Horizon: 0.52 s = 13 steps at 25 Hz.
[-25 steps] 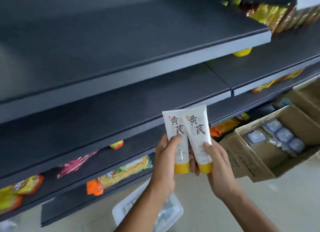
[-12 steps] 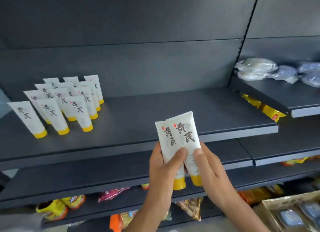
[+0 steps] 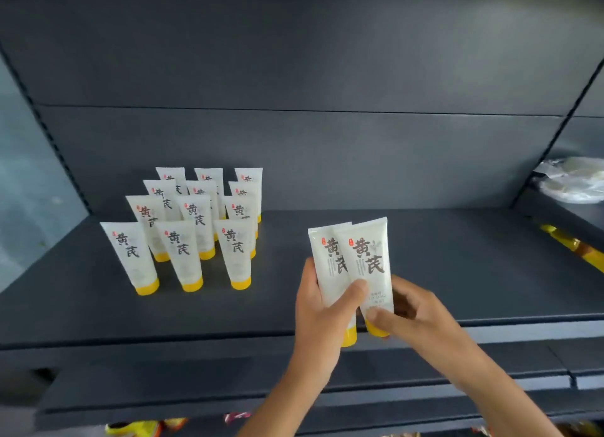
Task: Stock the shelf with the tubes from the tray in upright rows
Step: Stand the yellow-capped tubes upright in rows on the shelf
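I hold two white tubes with yellow caps, cap down, over the front edge of the dark shelf (image 3: 457, 273). My left hand (image 3: 322, 309) grips the left tube (image 3: 327, 263), thumb across its front. My right hand (image 3: 415, 312) pinches the right tube (image 3: 369, 257) near its cap; this tube overlaps the left one. Several matching tubes (image 3: 192, 227) stand upright in three rows at the shelf's left, caps down. The tray is out of view.
To the right of the standing tubes the shelf board is bare. A neighbouring shelf at the right carries clear plastic bags (image 3: 572, 185) and yellow packets (image 3: 575, 243). Snack packets (image 3: 143, 428) peek out below, under the lower shelves.
My view has risen from the lower shelves to the top shelf. Both hands carried the two tubes up and forward to the shelf's front edge, and the right tube now overlaps the left.
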Available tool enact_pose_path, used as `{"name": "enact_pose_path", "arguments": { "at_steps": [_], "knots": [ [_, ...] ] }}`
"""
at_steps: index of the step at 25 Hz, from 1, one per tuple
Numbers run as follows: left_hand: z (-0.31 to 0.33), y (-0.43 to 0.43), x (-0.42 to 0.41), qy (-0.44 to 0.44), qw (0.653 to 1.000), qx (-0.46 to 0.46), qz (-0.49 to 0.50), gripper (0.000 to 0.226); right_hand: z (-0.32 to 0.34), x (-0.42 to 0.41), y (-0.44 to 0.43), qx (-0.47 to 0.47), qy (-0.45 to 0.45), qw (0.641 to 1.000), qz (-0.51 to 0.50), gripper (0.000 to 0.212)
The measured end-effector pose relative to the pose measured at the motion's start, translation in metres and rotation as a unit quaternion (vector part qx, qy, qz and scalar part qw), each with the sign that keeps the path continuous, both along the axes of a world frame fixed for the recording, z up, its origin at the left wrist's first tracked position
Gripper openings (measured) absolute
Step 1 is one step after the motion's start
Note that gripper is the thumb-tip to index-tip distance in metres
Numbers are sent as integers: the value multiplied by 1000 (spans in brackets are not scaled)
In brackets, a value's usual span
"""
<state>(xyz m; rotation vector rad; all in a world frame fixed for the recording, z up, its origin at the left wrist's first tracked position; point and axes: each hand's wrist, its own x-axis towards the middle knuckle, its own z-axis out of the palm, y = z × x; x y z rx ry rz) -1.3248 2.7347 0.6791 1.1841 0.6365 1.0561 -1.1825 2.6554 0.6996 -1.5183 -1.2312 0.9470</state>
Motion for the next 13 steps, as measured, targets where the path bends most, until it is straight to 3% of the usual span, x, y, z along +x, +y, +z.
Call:
{"name": "enact_pose_path", "arguments": {
  "at_steps": [8, 13],
  "knots": [
    [-20, 84, -32, 17, 1000, 2, 12, 41, -16, -33, 89, 24, 74, 996, -45, 27],
    [-39, 95, -36, 45, 999, 6, 25, 41, -28, -19, 143, 36, 36, 997, -63, 23]
  ]
}}
